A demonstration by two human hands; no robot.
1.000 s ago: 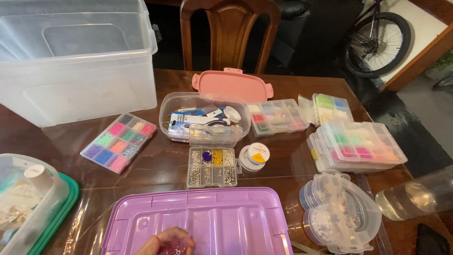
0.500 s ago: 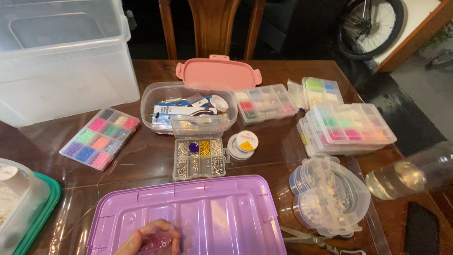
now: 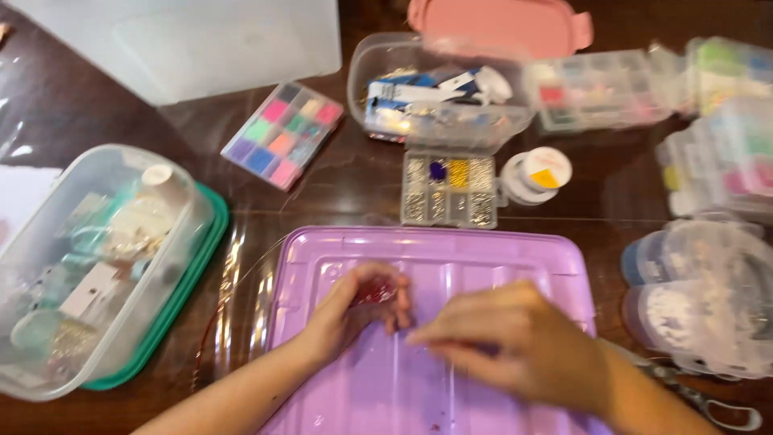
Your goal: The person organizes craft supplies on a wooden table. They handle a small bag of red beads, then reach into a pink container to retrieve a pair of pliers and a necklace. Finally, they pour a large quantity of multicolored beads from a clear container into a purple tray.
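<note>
At the far left a clear tub with a green lid (image 3: 105, 266) sits upside down, full of pale trinkets, and behind it stands a large clear storage bin (image 3: 201, 40). Next comes a flat bead case of bright colours (image 3: 283, 134), then the purple lid (image 3: 427, 266) that serves as the work surface. On it the left hand (image 3: 354, 310) has its fingers curled shut around a small dark red beaded piece (image 3: 374, 292), pinched at the fingertips just above the lid. The right hand (image 3: 515, 342) lies close beside it, fingers drawn together at the tips as if pinching something fine; blur hides whether anything is between them. A thin dark red thread (image 3: 211, 338) seems to trail off the lid's left edge. Beyond the hands sit a small compartment box of metal findings (image 3: 448, 187), a spool of cord (image 3: 538, 171), and an open clear tub of tools (image 3: 439, 97). To the right are stacked round bead jars (image 3: 700, 290). Judging by the grip, the work goes best with both hands kept low over the lid, so a dropped bead stays on it, and the thread kept taut.
</note>
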